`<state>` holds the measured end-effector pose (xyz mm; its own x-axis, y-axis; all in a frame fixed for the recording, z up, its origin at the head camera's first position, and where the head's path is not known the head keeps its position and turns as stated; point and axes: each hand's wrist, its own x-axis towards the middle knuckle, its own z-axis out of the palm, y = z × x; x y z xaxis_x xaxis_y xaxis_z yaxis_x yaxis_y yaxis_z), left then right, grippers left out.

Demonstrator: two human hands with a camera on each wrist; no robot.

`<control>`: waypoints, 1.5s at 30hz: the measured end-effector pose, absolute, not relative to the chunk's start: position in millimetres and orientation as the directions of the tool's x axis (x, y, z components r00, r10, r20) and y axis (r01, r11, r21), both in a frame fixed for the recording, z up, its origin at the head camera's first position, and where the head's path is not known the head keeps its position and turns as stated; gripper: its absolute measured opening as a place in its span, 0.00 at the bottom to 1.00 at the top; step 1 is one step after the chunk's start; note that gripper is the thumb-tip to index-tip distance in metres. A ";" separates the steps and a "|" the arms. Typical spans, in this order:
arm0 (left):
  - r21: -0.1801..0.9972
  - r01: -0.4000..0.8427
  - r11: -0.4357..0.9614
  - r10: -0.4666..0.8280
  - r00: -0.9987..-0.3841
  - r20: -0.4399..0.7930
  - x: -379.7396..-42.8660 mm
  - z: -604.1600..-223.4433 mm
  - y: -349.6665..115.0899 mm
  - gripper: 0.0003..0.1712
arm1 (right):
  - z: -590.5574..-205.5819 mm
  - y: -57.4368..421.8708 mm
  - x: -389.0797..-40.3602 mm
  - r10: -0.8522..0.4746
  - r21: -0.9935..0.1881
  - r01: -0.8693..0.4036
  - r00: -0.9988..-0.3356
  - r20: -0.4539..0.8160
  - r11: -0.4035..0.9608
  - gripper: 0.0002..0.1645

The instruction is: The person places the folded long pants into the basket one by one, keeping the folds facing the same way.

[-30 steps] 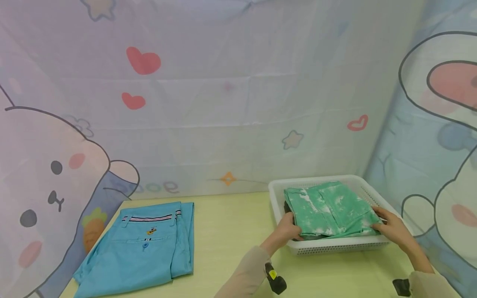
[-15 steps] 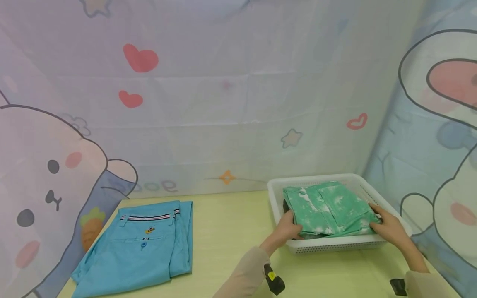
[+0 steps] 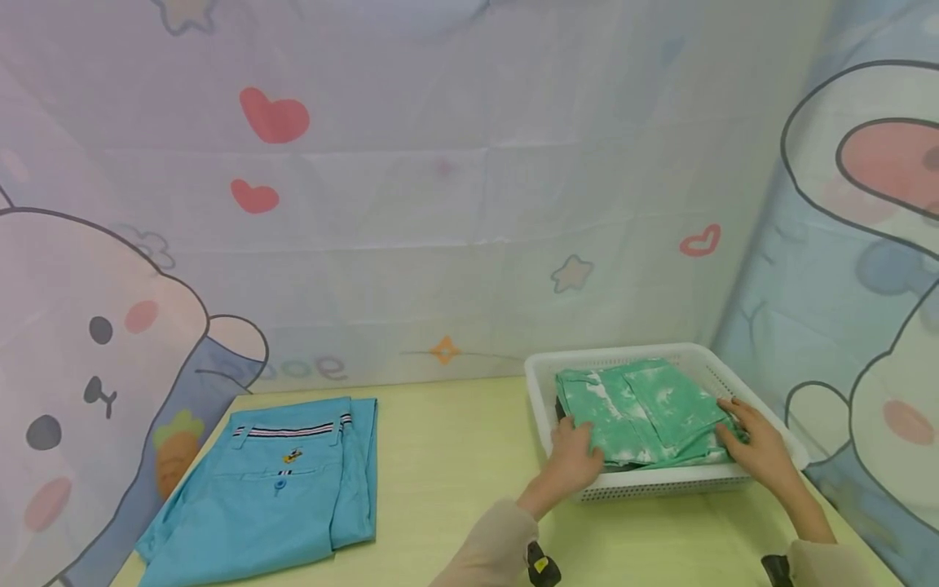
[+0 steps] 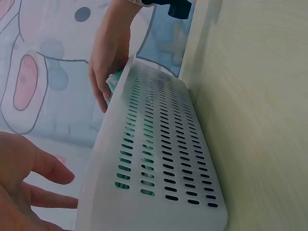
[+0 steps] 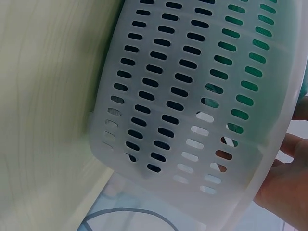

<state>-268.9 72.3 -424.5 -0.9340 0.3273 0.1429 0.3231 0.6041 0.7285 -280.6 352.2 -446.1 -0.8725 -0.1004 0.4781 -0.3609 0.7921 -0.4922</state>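
Observation:
A folded green garment with white patches (image 3: 638, 412) lies in a white perforated plastic basket (image 3: 667, 483), with something dark peeking out beneath it. At the garment's near left corner is my left hand (image 3: 575, 458), fingers spread over the basket's edge. My right hand (image 3: 761, 447) is by the garment's right edge, thumb and fingers apart. In the left wrist view, the left hand (image 4: 26, 178) shows parted fingers beside the basket rim. Through the basket's slots in the right wrist view, green cloth shows; the right hand (image 5: 288, 180) is partly hidden behind the rim.
Folded blue trousers (image 3: 257, 509) with a striped waistband trim lie on the left of the pale yellow table (image 3: 433, 456). A cartoon-printed curtain (image 3: 411, 204) hangs behind the table and along its right side.
Both hands have loosened from the garment's edges: the left fingers have risen and spread, and the right thumb and fingers have parted. The garment stays in the basket.

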 end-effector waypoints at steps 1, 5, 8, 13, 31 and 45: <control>0.713 0.339 0.614 0.334 -0.930 0.155 -268.1 -423.7 71.9 0.25 | -446.2 351.2 -280.3 -0.098 -0.486 -0.365 -0.866 0.490 0.794 0.25; 0.638 0.437 0.635 0.389 -0.893 0.225 -268.1 -423.6 69.6 0.22 | -445.6 346.5 -279.1 -0.097 -0.463 -0.388 -0.838 0.537 0.797 0.24; 0.518 0.516 0.683 0.442 -0.856 0.269 -269.7 -427.2 68.6 0.22 | -444.5 341.8 -278.6 -0.120 -0.430 -0.407 -0.823 0.555 0.806 0.24; 0.266 0.573 0.775 0.501 -0.814 0.293 -269.9 -433.3 70.8 0.27 | -443.3 332.4 -276.9 -0.169 -0.343 -0.382 -0.841 0.514 0.858 0.25; 0.027 0.520 0.854 0.513 -0.849 0.125 -271.6 -445.5 76.9 0.33 | -441.8 331.1 -273.2 -0.214 -0.315 -0.266 -0.958 0.190 0.911 0.32; 0.022 0.517 0.856 0.514 -0.854 0.084 -271.7 -444.9 76.6 0.35 | -441.0 330.5 -278.0 -0.204 -0.278 -0.209 -0.978 0.046 0.938 0.35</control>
<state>-271.7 76.6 -444.9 -0.8536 0.5140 0.0842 0.5173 0.8555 0.0221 -278.0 330.5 -441.0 -0.9779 -0.2041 0.0459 -0.2087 0.9375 -0.2783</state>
